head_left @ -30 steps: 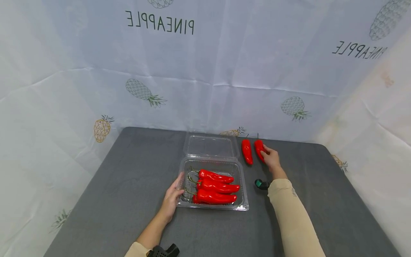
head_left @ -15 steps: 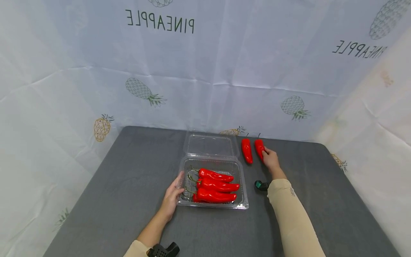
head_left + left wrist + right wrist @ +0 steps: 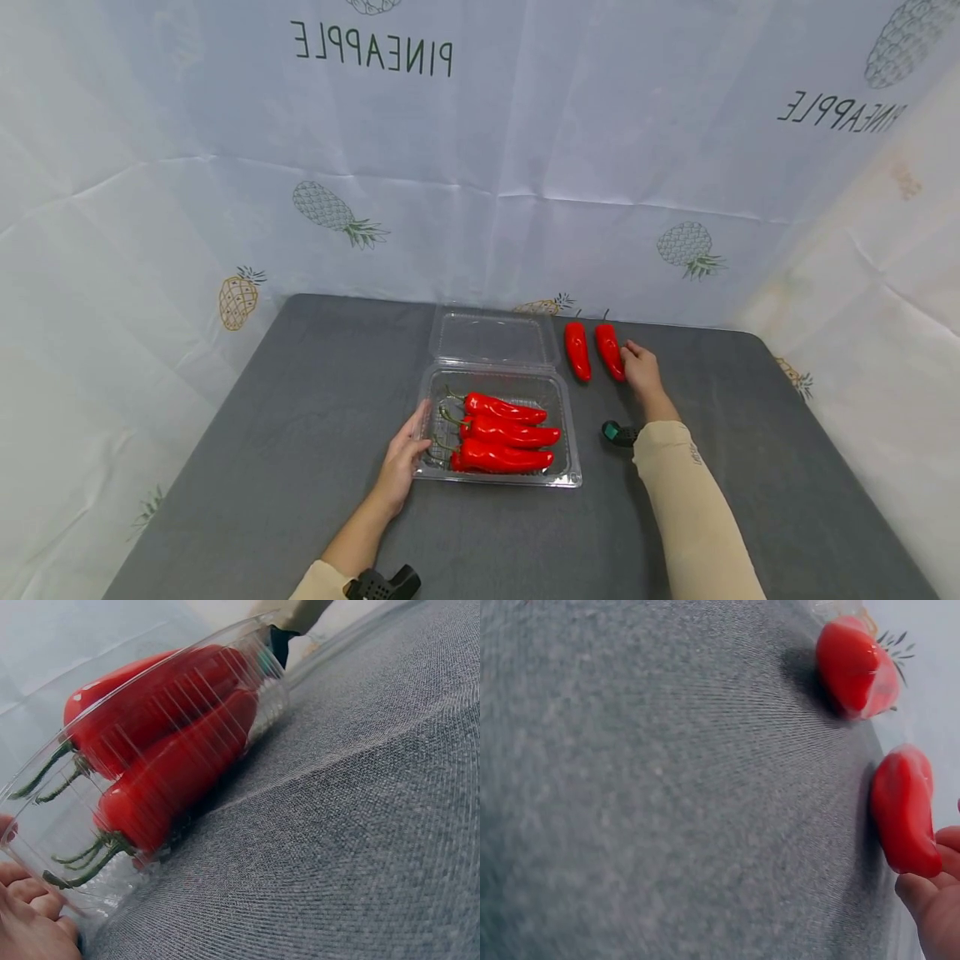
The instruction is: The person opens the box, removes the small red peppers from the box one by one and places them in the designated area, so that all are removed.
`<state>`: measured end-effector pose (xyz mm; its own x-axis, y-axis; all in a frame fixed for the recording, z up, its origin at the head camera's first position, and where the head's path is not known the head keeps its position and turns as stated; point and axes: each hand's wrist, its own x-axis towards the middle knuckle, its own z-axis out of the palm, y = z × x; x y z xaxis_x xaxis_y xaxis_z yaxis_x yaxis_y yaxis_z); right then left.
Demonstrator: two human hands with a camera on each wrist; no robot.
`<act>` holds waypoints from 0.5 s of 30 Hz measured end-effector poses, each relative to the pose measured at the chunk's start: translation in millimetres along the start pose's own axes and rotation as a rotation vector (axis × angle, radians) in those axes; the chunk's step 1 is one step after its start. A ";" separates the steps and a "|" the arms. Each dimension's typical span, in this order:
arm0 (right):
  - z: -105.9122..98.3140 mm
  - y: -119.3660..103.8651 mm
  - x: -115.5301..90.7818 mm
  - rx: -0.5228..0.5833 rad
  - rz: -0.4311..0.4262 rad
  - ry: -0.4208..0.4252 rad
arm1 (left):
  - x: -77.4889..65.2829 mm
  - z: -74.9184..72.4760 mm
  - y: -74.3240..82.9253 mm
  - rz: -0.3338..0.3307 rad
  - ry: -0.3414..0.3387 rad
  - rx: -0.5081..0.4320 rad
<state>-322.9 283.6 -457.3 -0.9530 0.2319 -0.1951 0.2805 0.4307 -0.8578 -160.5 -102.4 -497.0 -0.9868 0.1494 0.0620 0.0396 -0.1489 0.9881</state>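
Observation:
A clear plastic clamshell container [image 3: 572, 468] holds several red peppers [image 3: 510, 432] with green stems, lying crosswise. Its left side is gripped by my left hand [image 3: 399, 468], thumb at the rim; in the left wrist view some fingers [image 3: 31, 896] press against the clear wall. Two more red peppers lie on the table right of the lid: one nearer the lid [image 3: 577, 350], the other farther right [image 3: 609, 350]. My right hand [image 3: 642, 375] is beside that farther pepper, fingertips close to its lower right side. In the right wrist view the thumb is beneath the pepper's tip [image 3: 907, 814]; contact is unclear.
The open transparent lid [image 3: 491, 340] lies flat behind the container. A pineapple-print curtain [image 3: 480, 167] hangs along the back and sides of the grey table [image 3: 300, 417]. A black wrist device [image 3: 618, 432] is under the right forearm.
My right hand has drawn slightly right, off the top of the farther pepper, which now lies more slanted and more exposed. The left hand and container stay put.

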 end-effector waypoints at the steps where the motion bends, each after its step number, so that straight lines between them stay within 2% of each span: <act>1: -0.7 -0.3 -0.7 -0.006 0.000 -0.002 | -0.1 0.0 0.0 0.000 -0.002 -0.001; 9: -3.6 -7.2 -6.5 0.007 0.006 -0.003 | 1.0 -1.0 -0.4 0.004 -0.001 0.015; 15: -6.8 -16.5 -13.4 0.010 -0.031 0.021 | -0.7 -0.7 0.3 -0.002 -0.010 0.000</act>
<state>-313.9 279.3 -437.3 -0.9586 0.2368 -0.1580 0.2492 0.4296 -0.8680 -159.9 -103.2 -496.8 -0.9853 0.1594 0.0614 0.0376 -0.1484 0.9882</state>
